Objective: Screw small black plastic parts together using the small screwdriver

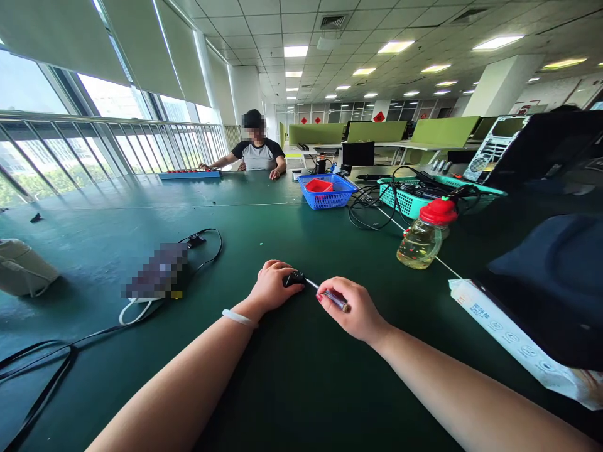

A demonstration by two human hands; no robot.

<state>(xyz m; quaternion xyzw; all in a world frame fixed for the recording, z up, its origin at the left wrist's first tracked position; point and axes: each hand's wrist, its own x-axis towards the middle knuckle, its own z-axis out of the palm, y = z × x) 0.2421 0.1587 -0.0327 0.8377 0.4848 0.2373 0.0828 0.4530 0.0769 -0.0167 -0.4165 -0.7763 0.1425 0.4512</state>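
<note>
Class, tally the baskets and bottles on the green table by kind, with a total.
Blue basket: 1
Teal basket: 1
Red-capped bottle: 1
Total: 3

Ahead of both hands (311, 295) the green table (264, 232) lies bare as far as the blue basket (326, 191). On the left, a black cable (207, 248) loops beside a blurred device (157, 271), with a white cord (134, 311) under its near edge, so a sweep that way meets them. On the right stands a bottle (426, 235) with a red cap, and closer in a white packet (513, 342) and a dark bag (556, 282) block the table edge. A teal basket (409, 198) of cables sits behind the bottle.
</note>
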